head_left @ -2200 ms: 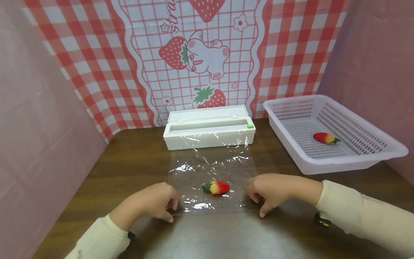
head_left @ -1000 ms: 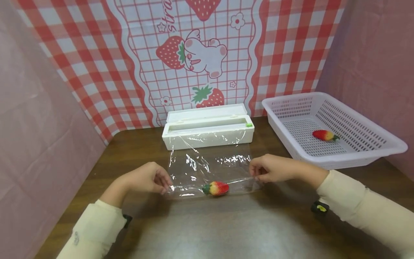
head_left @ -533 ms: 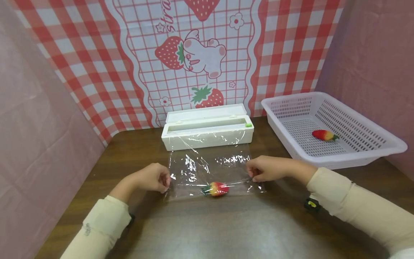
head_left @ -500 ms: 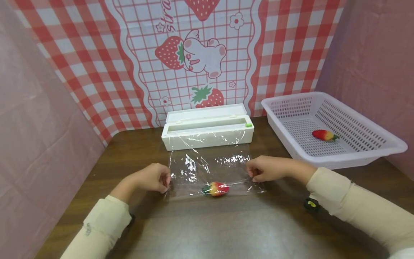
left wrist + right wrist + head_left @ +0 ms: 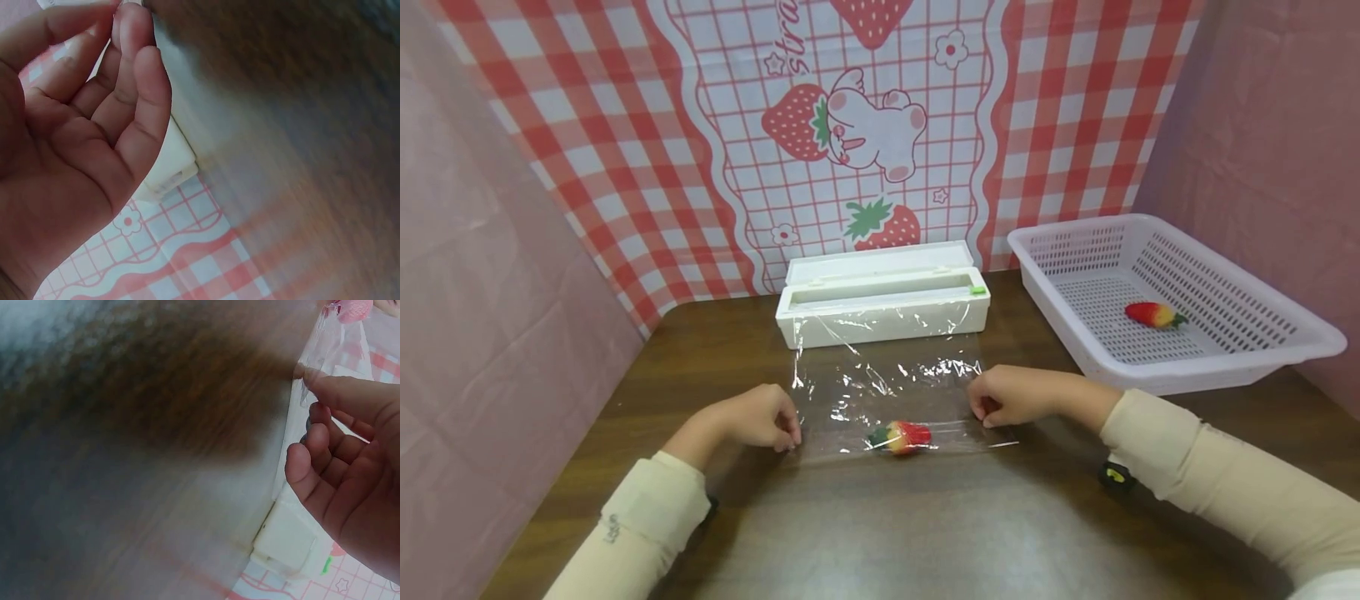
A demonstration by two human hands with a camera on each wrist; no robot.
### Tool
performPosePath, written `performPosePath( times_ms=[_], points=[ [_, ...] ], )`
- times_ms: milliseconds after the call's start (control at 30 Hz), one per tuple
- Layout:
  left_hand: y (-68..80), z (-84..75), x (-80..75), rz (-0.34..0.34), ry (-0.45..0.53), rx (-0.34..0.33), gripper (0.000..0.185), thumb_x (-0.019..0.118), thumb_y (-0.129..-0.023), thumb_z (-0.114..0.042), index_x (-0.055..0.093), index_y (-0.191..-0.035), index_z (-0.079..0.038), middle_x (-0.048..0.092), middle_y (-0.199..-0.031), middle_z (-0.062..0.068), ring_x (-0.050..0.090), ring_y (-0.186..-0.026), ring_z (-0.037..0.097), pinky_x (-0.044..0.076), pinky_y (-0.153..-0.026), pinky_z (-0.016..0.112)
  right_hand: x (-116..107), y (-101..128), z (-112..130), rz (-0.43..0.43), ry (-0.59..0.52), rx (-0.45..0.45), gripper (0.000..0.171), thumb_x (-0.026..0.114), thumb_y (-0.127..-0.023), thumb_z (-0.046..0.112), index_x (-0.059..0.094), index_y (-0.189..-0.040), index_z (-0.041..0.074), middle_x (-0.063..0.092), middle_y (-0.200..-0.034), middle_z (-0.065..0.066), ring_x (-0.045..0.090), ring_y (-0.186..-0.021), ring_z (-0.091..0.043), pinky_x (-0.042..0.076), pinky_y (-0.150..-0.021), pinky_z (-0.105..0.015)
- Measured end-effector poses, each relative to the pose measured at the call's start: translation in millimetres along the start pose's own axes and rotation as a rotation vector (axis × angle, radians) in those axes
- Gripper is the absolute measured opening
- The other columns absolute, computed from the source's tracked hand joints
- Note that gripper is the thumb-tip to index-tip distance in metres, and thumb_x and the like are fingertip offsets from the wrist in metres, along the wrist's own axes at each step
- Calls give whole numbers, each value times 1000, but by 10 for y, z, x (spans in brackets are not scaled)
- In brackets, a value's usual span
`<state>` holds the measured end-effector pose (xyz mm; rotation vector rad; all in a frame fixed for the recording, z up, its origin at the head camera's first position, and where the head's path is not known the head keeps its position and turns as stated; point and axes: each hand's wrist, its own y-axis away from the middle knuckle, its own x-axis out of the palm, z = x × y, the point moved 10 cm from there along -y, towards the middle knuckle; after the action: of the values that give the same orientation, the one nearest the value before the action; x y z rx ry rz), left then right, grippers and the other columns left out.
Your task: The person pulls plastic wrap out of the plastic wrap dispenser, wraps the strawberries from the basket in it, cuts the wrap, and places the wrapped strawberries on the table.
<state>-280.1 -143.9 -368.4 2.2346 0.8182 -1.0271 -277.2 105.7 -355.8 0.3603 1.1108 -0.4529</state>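
A sheet of clear plastic wrap (image 5: 887, 379) runs from a white wrap dispenser box (image 5: 883, 321) toward me. A red and yellow strawberry (image 5: 904, 437) with green leaves lies at the sheet's near end, with a folded-back strip of film over it. At the film's left edge, my left hand (image 5: 765, 419) pinches the wrap between thumb and forefinger. My right hand (image 5: 1011, 396) pinches the opposite edge the same way. In the right wrist view, crinkled film (image 5: 320, 353) shows at the thumb and forefinger tips. The left wrist view shows the left fingertips (image 5: 134, 25) pressed together.
The dispenser's lid (image 5: 880, 260) stands open at the back, and a green slider (image 5: 977, 291) sits on its right end. To the right, a white perforated basket (image 5: 1093, 358) holds another strawberry (image 5: 1153, 315). A strawberry-print checked cloth (image 5: 1045, 125) hangs behind the wooden table (image 5: 880, 533).
Both hands have taken the film's near corners and moved forward, folding the near edge over the strawberry. In the last half second they have shifted slightly inward and down.
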Motion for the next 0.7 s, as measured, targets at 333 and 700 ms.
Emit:
performPosePath(
  times_ms=[333,700],
  points=[
    [-16,-17,92,41,-10,-1,16,78,-77,-7,67,-67,-10,55,-57,-10,49,-51,2,42,-49,19,10,18,14,-3,18,-32,20,73,-77,-3,61,-75,13,52,-68,12,46,-64,2,45,-58,-21],
    [34,22,79,55,-5,-72,21,80,-78,-12,62,-68,-9,54,-57,-7,48,-48,5,43,-49,20,-41,80,-98,-32,30,18,22,78,-76,6,59,-71,15,50,-64,14,43,-60,1,41,-55,-21]
  ],
)
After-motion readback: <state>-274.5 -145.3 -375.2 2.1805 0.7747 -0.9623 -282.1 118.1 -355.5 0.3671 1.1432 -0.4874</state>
